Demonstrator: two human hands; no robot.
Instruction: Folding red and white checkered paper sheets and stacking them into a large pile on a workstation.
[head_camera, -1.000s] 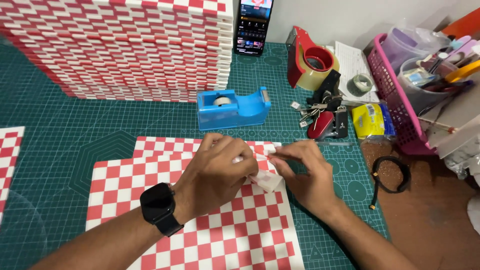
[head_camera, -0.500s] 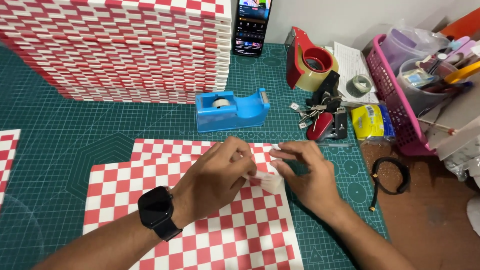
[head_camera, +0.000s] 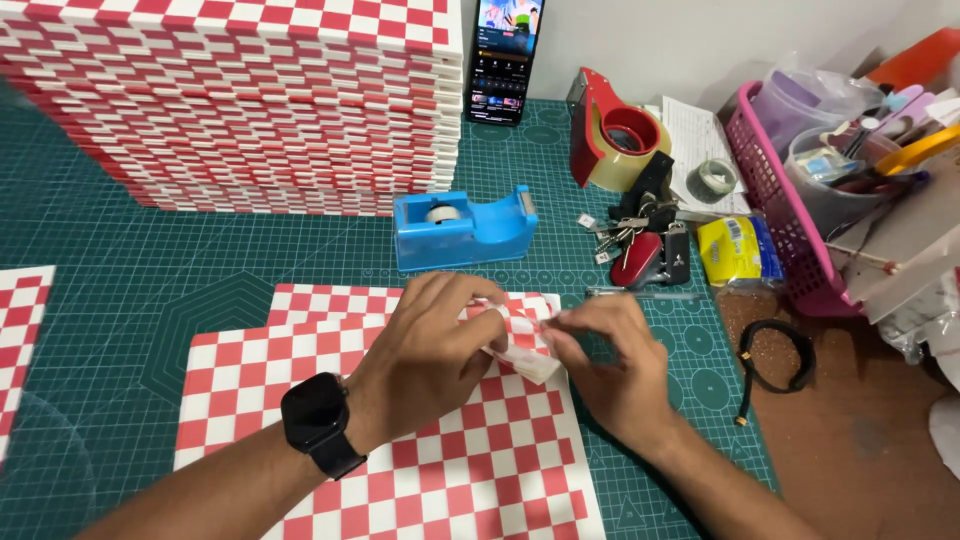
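A: So, nearest us, the left hand (head_camera: 430, 350), with a black watch (head_camera: 318, 425) on its wrist, has its grip closed on a folded corner of the red-and-white checked sheet (head_camera: 400, 470) lying on the tabletop (head_camera: 150, 300).

B: And the right hand (head_camera: 610, 365)?

A: Its fingertips pinch that same folded flap (head_camera: 520, 345) from the other side. Compared with a second ago, the hands have drawn closer together and the flap looks pressed tighter, so I'd judge the fold is being set rather than started.

B: What lies beyond?

A: Just past the sheet, a blue tape dispenser (head_camera: 462, 228); to its right, keys (head_camera: 640, 235) and a yellow packet (head_camera: 738, 250), unmoved. Farther back stand a tall stack of checked boxes (head_camera: 240, 100), a propped phone (head_camera: 508, 60), a red tape gun (head_camera: 610, 125) and a pink basket (head_camera: 775, 200).
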